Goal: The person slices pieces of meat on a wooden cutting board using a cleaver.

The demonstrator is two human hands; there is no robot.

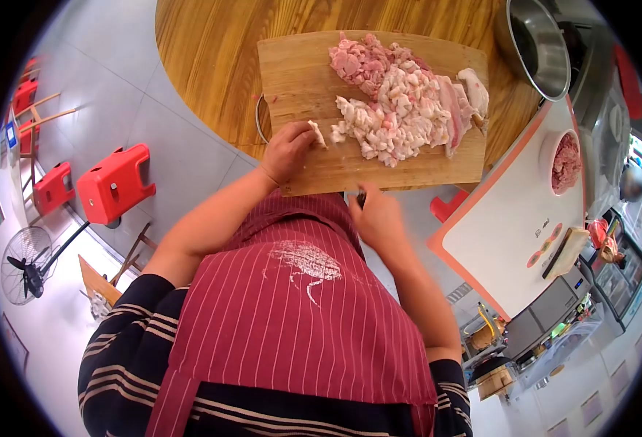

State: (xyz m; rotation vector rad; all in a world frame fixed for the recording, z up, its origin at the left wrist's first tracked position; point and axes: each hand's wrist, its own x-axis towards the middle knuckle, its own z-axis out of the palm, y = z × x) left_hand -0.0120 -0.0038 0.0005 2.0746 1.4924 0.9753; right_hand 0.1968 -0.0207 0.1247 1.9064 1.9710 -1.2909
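Observation:
On a wooden cutting board (292, 80) lies a heap of chopped pale fat (401, 116), with pinker meat pieces (361, 62) behind it. Larger uncut slabs of pork (461, 113) rest at the heap's right side. My left hand (288, 151) is at the board's front left, its fingers closed on a small strip of fat (317, 135). Just past the board's front edge, my right hand (377, 215) is wrapped around the dark handle of a knife (362, 197). The blade is hard to make out, and the hand is slightly blurred.
The board sits on a round wooden table (212, 65). A steel basin (547, 54) stands at the back right. On a white side table (503, 211) is a bowl of minced meat (567, 164). Red stools (113, 186) and a fan (28, 266) are to the left.

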